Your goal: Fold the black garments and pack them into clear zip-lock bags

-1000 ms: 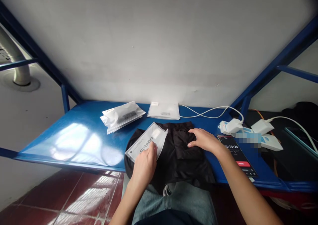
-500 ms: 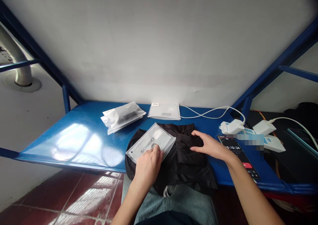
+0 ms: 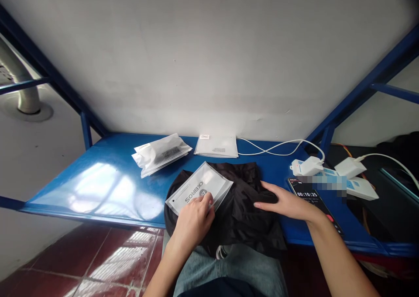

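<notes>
A black garment (image 3: 242, 214) lies folded at the near edge of the blue table (image 3: 108, 183), partly hanging over toward my lap. On its left part rests a frosted zip bag (image 3: 199, 188) with grey lettering. My left hand (image 3: 194, 220) pinches the bag's near edge. My right hand (image 3: 286, 203) lies flat on the garment's right side, fingers together and pointing left.
A pile of filled frosted bags (image 3: 161, 153) sits at the back left, a flat stack of white bags (image 3: 216, 146) at the back middle. A phone (image 3: 314, 201) showing a timer lies right of the garment, beside white chargers (image 3: 307, 166) and cables (image 3: 275, 147). Blue frame struts rise on both sides.
My left hand has slid the frosted bag a little to the right over the garment. My right hand has moved toward me along the garment's right side and flattened.
</notes>
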The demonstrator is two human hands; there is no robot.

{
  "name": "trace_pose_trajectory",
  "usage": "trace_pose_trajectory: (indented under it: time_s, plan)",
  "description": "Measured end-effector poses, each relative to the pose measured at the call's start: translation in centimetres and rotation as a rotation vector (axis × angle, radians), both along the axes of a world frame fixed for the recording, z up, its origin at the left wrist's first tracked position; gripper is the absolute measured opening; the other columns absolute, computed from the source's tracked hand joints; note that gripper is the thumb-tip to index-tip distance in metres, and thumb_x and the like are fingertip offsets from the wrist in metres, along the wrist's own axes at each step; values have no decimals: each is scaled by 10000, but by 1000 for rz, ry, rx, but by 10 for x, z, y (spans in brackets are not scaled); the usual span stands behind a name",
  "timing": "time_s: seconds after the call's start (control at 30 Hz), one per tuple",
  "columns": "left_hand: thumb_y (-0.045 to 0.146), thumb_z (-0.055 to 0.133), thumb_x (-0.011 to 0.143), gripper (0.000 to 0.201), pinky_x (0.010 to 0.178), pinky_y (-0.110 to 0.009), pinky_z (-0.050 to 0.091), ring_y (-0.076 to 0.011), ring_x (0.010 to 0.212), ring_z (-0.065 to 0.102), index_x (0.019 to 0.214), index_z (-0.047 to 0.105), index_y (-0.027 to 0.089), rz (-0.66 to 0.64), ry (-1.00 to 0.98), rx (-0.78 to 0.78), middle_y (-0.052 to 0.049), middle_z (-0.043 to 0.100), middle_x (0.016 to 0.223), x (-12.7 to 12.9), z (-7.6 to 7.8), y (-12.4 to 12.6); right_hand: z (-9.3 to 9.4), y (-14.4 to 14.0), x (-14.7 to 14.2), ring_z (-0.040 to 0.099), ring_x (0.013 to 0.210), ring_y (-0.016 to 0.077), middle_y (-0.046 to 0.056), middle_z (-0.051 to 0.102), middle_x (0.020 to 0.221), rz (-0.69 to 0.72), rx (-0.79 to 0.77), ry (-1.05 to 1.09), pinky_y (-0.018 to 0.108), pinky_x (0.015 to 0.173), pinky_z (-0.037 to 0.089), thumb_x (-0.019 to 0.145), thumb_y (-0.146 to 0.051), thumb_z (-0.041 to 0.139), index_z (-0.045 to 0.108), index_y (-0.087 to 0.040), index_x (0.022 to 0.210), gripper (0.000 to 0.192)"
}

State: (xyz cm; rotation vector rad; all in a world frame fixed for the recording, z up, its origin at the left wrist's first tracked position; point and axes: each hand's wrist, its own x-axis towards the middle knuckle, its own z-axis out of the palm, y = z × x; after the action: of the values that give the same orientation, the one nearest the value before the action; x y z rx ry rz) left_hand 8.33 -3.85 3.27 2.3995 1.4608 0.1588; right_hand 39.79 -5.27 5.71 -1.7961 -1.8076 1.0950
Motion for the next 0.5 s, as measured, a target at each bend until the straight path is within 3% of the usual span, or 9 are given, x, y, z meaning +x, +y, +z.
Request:
trace_pose_trajectory:
  time_s: [0.13,0.23,0.3,0.4,0.5]
  plan:
    - [290,406,1062,191,655,-295,435,-237,872,716,1083,584,225,37,-25,-6,-56,722,930,2,-2,2,3,3,-5,269,1561,331,-4,263,1714,56,-2,97,501,1264,282,857,-647,695,236,-377,1644,950]
    - [324,446,1058,188,647,-279,429,-231,876,720,1089,612,242,79,-64,8,-47,726,937,5,-5,2,-2,6,-10,160,1595,286,-42,136,1746,-21,64,142,498,1280,224,898,-625,661,153,-434,1643,923]
    - [328,456,1053,197,648,-275,431,-226,861,719,1094,630,246,96,-109,14,-47,728,932,6,-6,2,-4,7,-13,219,1583,289,-26,222,1730,-43,78,171,504,1280,223,922,-599,639,282,-423,1615,799]
    - [280,445,1041,221,692,-284,458,-215,829,714,1105,650,226,56,-233,-8,-56,733,916,1,-7,3,-3,6,-20,417,1494,310,24,481,1609,-24,52,265,528,1260,284,933,-540,644,567,-359,1463,565]
    - [238,460,1013,203,708,-280,458,-197,781,705,1043,659,208,5,-367,-57,-44,731,850,-5,-8,5,0,3,-29,529,1403,313,43,597,1508,-68,42,462,518,1210,383,891,-498,703,670,-325,1349,490]
